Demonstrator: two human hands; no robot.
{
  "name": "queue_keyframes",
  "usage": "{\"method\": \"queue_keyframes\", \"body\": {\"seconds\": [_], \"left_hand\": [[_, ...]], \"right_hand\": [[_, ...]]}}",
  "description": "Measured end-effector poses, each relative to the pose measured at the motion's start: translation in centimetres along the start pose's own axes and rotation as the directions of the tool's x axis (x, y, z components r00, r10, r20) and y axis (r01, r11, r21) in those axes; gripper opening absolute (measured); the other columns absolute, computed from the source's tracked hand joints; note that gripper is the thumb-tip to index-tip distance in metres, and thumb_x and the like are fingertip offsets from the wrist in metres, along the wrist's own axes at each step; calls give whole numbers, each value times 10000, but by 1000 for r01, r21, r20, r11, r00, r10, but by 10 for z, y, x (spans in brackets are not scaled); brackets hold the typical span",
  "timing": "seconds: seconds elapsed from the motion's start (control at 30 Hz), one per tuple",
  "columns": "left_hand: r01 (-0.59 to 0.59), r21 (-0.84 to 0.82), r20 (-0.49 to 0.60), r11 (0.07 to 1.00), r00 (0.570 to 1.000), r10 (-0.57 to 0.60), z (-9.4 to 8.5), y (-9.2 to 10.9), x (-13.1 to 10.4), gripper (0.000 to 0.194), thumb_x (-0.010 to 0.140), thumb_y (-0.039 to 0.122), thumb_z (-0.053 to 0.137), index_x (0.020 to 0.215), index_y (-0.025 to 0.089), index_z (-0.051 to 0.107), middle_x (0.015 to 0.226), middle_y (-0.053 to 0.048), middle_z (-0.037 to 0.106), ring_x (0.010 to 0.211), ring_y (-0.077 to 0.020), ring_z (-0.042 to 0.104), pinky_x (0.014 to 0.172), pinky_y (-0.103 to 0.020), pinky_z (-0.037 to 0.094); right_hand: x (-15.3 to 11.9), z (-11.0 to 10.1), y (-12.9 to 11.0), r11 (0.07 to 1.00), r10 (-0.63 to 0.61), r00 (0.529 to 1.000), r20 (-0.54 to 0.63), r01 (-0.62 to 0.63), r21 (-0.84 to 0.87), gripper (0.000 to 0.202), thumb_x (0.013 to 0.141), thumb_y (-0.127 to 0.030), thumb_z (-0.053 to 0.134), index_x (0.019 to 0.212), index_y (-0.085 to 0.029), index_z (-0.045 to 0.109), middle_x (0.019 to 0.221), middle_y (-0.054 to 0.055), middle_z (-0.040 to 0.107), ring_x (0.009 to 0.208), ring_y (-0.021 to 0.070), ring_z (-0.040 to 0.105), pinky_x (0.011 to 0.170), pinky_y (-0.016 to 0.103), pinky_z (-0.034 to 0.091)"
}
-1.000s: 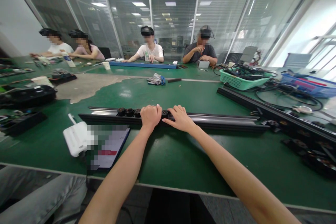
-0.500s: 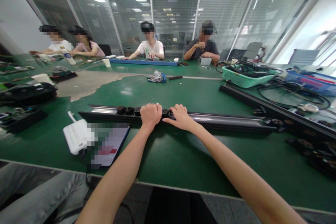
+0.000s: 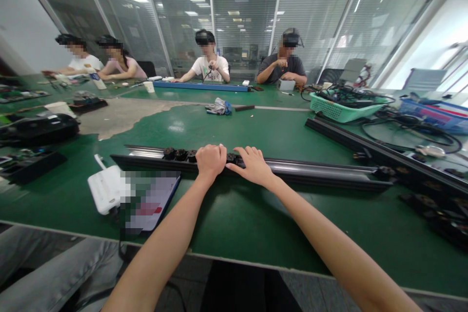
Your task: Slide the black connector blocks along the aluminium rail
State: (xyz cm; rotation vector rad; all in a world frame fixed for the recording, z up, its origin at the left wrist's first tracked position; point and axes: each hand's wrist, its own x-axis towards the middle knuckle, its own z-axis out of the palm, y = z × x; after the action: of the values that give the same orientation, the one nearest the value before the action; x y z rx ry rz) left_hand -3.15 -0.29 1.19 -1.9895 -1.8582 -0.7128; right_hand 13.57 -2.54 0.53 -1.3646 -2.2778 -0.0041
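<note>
A long black channel rail (image 3: 314,170) with a shiny inner face lies across the green table in front of me. Several black socket-like blocks (image 3: 180,154) sit in it left of centre. My left hand (image 3: 211,160) is closed in a fist over the rail, beside these blocks; what lies under its fingers is hidden. Another black block (image 3: 231,158) shows in the gap between my hands. My right hand (image 3: 252,163) straddles the rail just right of that block, thumb on the near side and fingers over the far side. A dark block (image 3: 383,172) sits at the rail's right end.
A white adapter (image 3: 106,189) and a tablet-like device (image 3: 155,202) lie near left. A second black rail (image 3: 343,141) slants at right, near a green basket (image 3: 343,109) of cables. A crumpled cloth (image 3: 218,106) lies farther back. Several people sit across the table.
The rail's right end has shifted slightly to the right and nearer me. My hands have barely moved. Across the table, the middle person has raised a hand.
</note>
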Motion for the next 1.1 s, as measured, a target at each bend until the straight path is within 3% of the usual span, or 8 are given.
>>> {"method": "queue_keyframes", "body": {"seconds": [0.13,0.23,0.6,1.1], "left_hand": [[11,-2,6,1000,1000,-11,1,0,1,596,974,336,242,810,104,766,817,-188,709,780,-282,673,747,-395,444],[20,-1,11,1000,1000,-19,1,1,1,592,973,338,246,809,104,764,821,-187,711,784,-279,674,747,-390,442],[56,39,81,998,995,-59,-4,5,1,603,974,344,226,885,89,765,884,-188,715,856,-267,676,796,-361,440],[39,43,55,998,998,-42,-1,4,1,603,970,345,233,855,90,767,856,-185,714,815,-268,672,778,-367,436]], "right_hand": [[3,-2,-1,999,29,1000,6,-29,14,544,906,-677,406,1289,-324,563,1022,93,591,1012,274,496,886,397,346],[5,-3,-1,998,56,998,18,-56,17,487,906,-662,427,1241,-352,598,988,81,591,996,271,504,861,388,343],[8,-5,-1,991,108,992,64,-112,70,419,896,-619,507,1196,-354,629,1015,66,612,1019,255,497,842,358,311],[11,-3,14,976,83,992,96,-100,196,386,855,-570,610,1127,-299,650,957,48,623,941,228,509,810,341,314]]}}
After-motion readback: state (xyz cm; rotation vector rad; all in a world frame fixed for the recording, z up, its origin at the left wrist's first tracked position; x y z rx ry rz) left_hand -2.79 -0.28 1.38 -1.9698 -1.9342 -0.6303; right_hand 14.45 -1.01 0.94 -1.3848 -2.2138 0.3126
